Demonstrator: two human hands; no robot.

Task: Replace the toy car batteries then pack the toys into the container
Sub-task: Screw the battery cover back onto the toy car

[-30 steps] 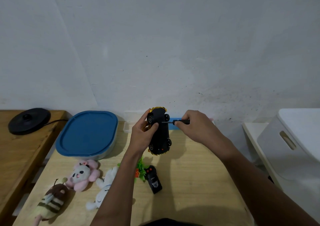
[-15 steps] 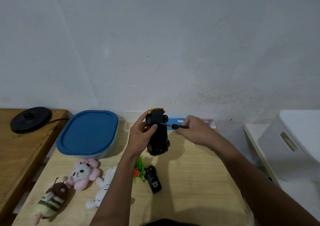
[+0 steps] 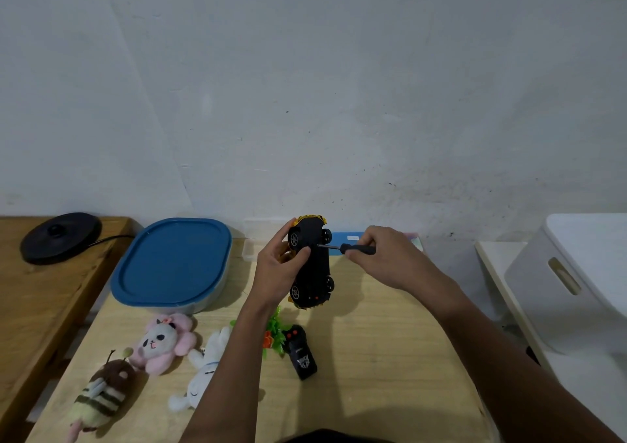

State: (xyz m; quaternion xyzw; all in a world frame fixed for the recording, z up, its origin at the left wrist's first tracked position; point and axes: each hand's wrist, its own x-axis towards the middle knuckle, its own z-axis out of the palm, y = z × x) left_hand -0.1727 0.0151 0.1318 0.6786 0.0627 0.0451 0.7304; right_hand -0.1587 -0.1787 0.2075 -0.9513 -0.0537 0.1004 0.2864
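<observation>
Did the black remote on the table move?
No. The remote control lies in the same spot, just as far from the blue-lidded container.

Showing matte black across the toy car (image 3: 314, 266) at centre frame, edging in yellow-orange at its top and bottom ends, glinting silver at the wheel hubs. Pairing a black handle with a silvery shaft on the screwdriver (image 3: 358, 248). Spreading flat blue over the container lid (image 3: 173, 259), centre left. Mixing pink and white on the flower plush (image 3: 163, 340), banding brown and cream stripes on the bee plush (image 3: 101, 395), reading plain white on the rabbit plush (image 3: 203, 374), lower left. Dotting red buttons and a white emblem on the black remote (image 3: 300, 354). Running pale wood grain along the table (image 3: 390, 357).
</observation>
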